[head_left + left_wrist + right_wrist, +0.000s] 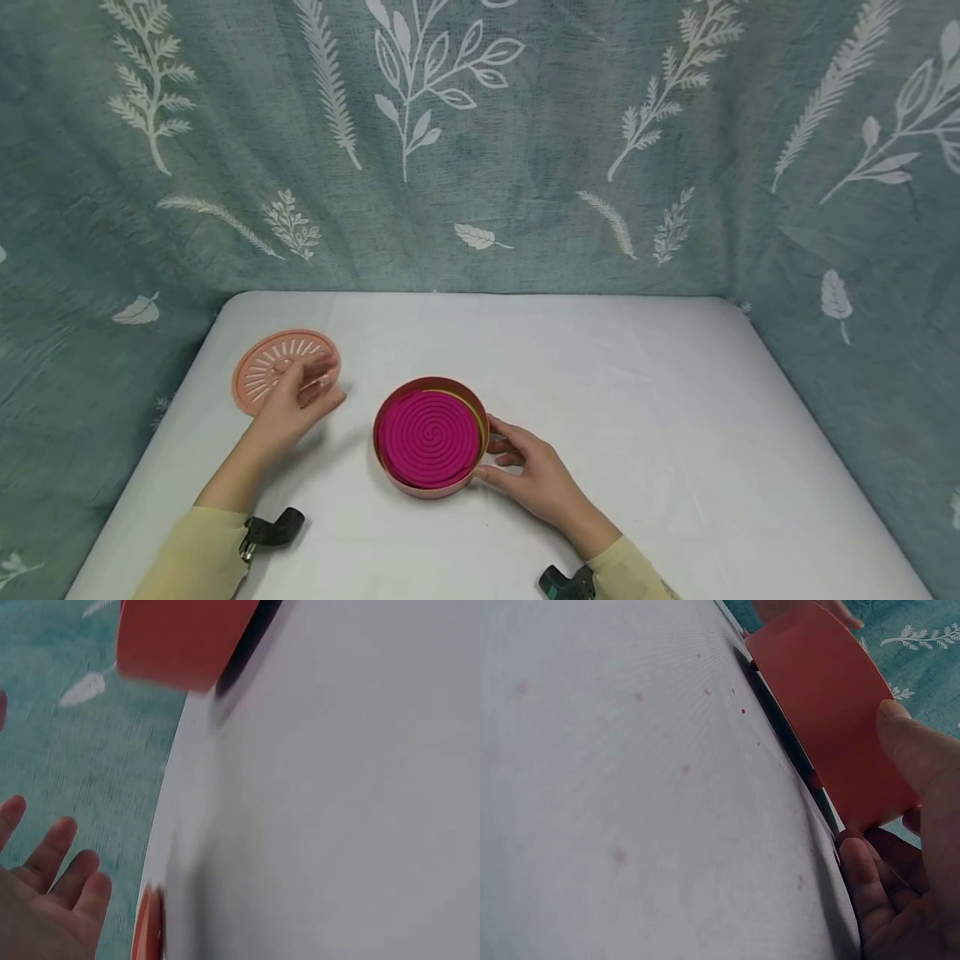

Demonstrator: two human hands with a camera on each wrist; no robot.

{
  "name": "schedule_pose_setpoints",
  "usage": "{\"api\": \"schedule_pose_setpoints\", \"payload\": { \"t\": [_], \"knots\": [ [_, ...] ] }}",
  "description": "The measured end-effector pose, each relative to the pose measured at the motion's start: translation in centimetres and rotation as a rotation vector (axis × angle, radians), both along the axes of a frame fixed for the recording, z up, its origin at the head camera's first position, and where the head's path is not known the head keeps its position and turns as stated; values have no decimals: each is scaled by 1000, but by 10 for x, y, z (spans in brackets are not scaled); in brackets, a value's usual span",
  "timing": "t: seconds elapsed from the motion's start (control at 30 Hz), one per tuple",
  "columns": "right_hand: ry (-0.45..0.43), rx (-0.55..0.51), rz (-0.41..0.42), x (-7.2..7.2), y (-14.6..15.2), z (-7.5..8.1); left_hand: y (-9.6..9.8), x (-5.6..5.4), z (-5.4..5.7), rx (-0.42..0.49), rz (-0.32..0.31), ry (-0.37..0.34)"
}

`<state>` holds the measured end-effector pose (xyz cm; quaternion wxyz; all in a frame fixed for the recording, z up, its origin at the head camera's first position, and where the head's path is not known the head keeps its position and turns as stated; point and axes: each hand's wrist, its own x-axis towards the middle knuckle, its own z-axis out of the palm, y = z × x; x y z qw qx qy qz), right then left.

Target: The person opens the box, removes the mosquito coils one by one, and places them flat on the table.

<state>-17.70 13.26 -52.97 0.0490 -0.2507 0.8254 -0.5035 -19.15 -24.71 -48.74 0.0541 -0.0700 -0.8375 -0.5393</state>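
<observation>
A round salmon-pink mosquito coil holder (430, 493) stands near the middle of the white table, a magenta spiral mosquito coil (429, 439) lying inside it. A thin yellow-green edge shows along the coil's upper right. My right hand (534, 475) grips the holder's right side; in the right wrist view the thumb (900, 731) presses on its outer wall and the fingers are at its lower edge. To the left lies the slotted round lid (258, 375). Over the lid's right part is my left hand (288, 408), its fingers apart and relaxed, holding nothing.
The white tabletop (637, 400) extends right of and behind the holder. A green cloth (540, 217) with white leaf prints hangs behind and at both sides. Black wrist cameras (273, 529) sit on both sleeves.
</observation>
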Motion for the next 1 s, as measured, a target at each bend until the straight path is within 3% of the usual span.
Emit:
{"api": "schedule_pose_setpoints", "payload": {
  "t": [0.2, 0.43, 0.53, 0.77, 1.0],
  "knots": [
    [-14, 15, 21, 0, -3, 1, 24, 22, -4, 84, -166, -29],
    [-18, -7, 6, 2, 0, 2, 47, 27, -12, 160, -297, -68],
    [-20, -27, 11, 1, 0, 2, 53, 30, -16, 186, -305, -91],
    [-27, -9, 6, 1, 0, 5, 65, 38, -27, 201, -237, -175],
    [-17, 6, 4, 1, 1, 4, 73, 42, -30, 206, -211, -183]
  ]
}}
